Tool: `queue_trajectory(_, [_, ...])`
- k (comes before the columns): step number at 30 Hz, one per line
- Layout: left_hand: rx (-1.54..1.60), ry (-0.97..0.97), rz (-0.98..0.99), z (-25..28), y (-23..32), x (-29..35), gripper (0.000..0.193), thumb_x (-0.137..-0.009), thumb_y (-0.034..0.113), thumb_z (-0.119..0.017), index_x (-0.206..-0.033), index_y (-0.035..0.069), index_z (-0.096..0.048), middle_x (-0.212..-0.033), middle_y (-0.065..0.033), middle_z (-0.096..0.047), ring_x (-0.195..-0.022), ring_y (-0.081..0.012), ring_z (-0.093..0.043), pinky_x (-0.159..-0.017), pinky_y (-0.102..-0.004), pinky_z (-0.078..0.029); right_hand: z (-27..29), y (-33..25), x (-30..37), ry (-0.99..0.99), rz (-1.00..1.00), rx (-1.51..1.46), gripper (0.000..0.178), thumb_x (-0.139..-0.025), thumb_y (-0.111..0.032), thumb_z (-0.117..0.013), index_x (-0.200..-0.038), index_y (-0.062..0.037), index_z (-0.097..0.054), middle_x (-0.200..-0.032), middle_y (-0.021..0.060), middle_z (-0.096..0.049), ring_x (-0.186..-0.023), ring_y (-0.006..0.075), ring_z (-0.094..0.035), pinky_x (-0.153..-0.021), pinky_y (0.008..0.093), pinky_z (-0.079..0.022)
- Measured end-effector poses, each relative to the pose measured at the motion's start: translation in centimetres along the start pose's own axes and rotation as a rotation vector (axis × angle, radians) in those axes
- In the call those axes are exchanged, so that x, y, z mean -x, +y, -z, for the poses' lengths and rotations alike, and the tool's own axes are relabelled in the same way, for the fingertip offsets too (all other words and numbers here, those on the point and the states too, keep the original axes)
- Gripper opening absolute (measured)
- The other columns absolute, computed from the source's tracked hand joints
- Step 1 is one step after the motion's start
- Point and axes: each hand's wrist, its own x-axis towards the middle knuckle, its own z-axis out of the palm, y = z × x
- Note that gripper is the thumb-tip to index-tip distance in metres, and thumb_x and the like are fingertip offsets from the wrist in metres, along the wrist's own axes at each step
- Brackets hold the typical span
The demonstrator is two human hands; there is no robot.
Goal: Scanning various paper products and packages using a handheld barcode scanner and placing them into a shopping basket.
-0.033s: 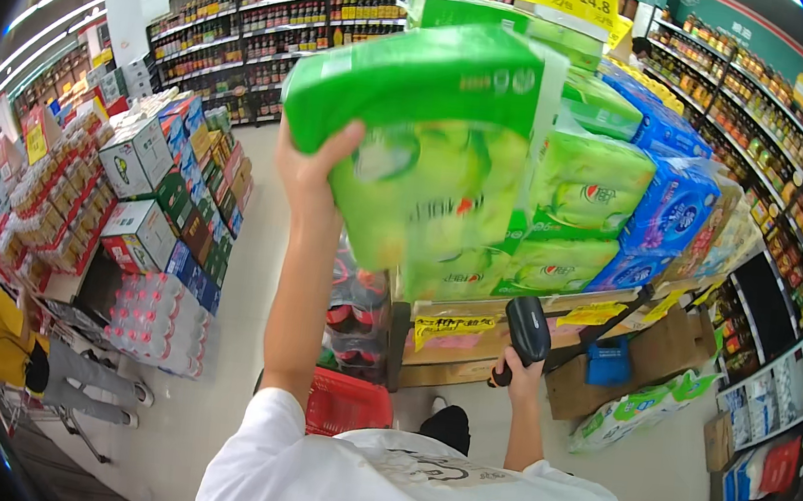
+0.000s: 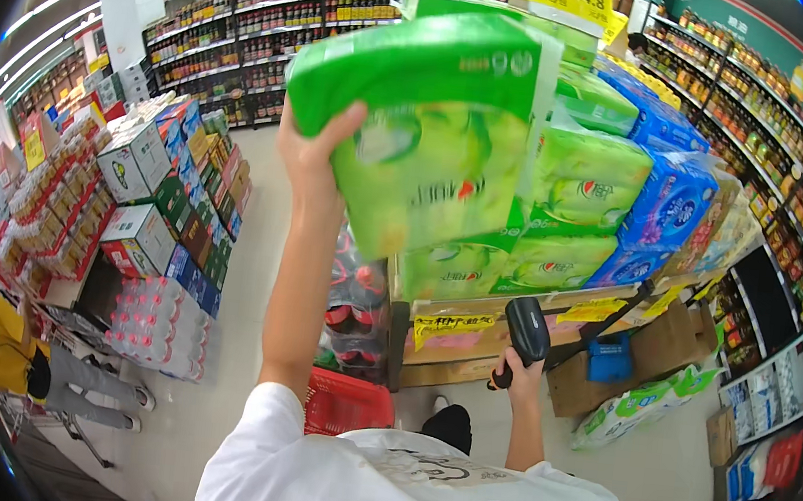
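Note:
My left hand (image 2: 320,144) grips the left edge of a large green plastic-wrapped tissue pack (image 2: 441,157), thumb on its front face. The pack is raised and slightly tilted in front of the stacked display, hiding part of it. Behind and to its right stand similar green tissue packs (image 2: 590,182), with blue packs (image 2: 671,201) beside them. Lower down, my right hand (image 2: 518,372) is closed around the handle of a black handheld barcode scanner (image 2: 527,330). The scanner's head points up toward the display's front edge.
Below me is a red shopping basket (image 2: 351,407). Bundled bottles (image 2: 356,309) stand beside the display; a cardboard box (image 2: 670,352) and a green-white pack (image 2: 644,408) lie at right. Stacked cartons (image 2: 141,165) and a person in yellow (image 2: 1,336) with a cart are at left.
The tissue pack in my left hand has shifted slightly upward. My right hand and the scanner stay in nearly the same place.

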Motion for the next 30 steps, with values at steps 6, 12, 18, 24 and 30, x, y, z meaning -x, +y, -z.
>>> queue_trajectory(6, [0.016, -0.058, 0.103, -3.6, -5.7, -5.4, 0.050, -0.070, 0.007, -0.080, -0.115, 0.001, -0.058, -0.101, -0.0077, -0.064, -0.089, -0.0176, -0.061, -0.078, -0.0312, -0.050, 3.2, 0.5, 3.7, 0.017, -0.186, 0.046, 0.032, -0.087, -0.007, -0.063, -0.116, 0.0001, -0.054, -0.091, 0.0095, -0.063, -0.053, 0.0108, -0.054, -0.049, 0.0263, -0.045])
queue_trajectory(12, [-0.467, -0.150, -0.094, -2.4, -14.3, -6.0, 0.062, -0.073, 0.023, -0.081, -0.126, 0.002, -0.057, -0.126, -0.0162, -0.053, -0.112, -0.0267, -0.053, -0.094, -0.0389, -0.043, 3.3, -1.0, 5.4, 0.052, -0.219, 0.076, 0.028, -0.086, -0.012, -0.066, -0.110, -0.0004, -0.058, -0.093, 0.0078, -0.066, -0.051, 0.0085, -0.052, -0.048, 0.0242, -0.043])
queue_trajectory(18, [-0.972, -0.103, -0.394, -1.5, -16.1, -3.8, 0.085, -0.078, 0.040, -0.078, -0.144, 0.005, -0.038, -0.145, -0.0196, -0.028, -0.137, -0.0369, -0.025, -0.112, -0.0516, -0.018, 3.4, -1.2, 4.8, 0.041, -0.264, 0.141, 0.022, -0.086, -0.013, -0.066, -0.103, 0.0003, -0.061, -0.089, 0.0061, -0.067, -0.052, 0.0073, -0.052, -0.047, 0.0231, -0.042])
queue_trajectory(24, [-0.940, -0.033, -0.541, -1.5, -14.0, -0.7, 0.074, -0.082, 0.028, -0.074, -0.141, 0.000, -0.039, -0.140, -0.0196, -0.032, -0.134, -0.0350, -0.027, -0.112, -0.0470, -0.022, 3.0, -0.4, 4.6, -0.038, -0.317, 0.220, 0.016, -0.086, -0.013, -0.067, -0.095, 0.0001, -0.064, -0.077, 0.0028, -0.063, -0.049, 0.0065, -0.050, -0.046, 0.0226, -0.041])
queue_trajectory(30, [-0.624, -0.249, -0.758, -3.9, -6.9, 6.1, 0.024, -0.081, -0.002, -0.056, -0.104, -0.003, -0.058, -0.114, -0.0207, -0.054, -0.103, -0.0302, -0.053, -0.088, -0.0380, -0.042, 0.8, -0.8, 4.3, -0.169, -0.449, 0.231, 0.016, -0.086, -0.015, -0.067, -0.092, -0.0011, -0.064, -0.065, -0.0006, -0.058, -0.048, 0.0060, -0.049, -0.045, 0.0227, -0.039])
